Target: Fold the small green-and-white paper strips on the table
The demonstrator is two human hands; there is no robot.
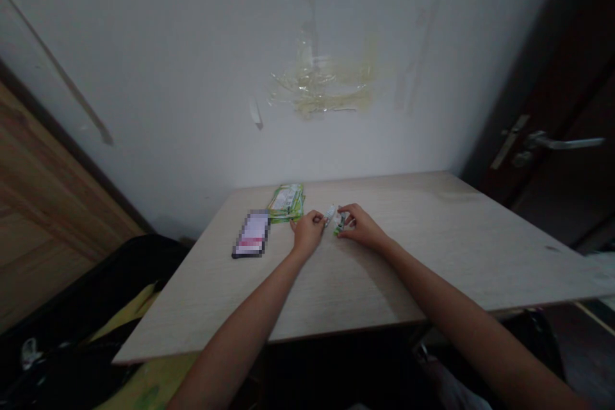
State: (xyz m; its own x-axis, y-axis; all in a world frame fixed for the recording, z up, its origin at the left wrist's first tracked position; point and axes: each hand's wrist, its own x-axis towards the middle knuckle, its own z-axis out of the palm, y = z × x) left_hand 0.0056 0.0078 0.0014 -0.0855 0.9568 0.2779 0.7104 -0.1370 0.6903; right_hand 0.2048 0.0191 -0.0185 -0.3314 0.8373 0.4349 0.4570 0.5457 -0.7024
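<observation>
Remotely, I see my left grip [307,232] and right grip [358,225] pinching opposite sides of a small green-and-white packet [330,213] mid-surface [480,250], seemingly to steady it, with stacked green packets [287,202] at its ten o'clock and a smartphone [252,234] at nine, probably for easy reach.

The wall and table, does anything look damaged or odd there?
Yes: on the wall, yellowish, crinkled tape clings in ragged strips, perhaps left from something taken down, and a white scrap sticks left of it. On the table, the green packets overlap slightly unevenly, but I see no spill.
</observation>
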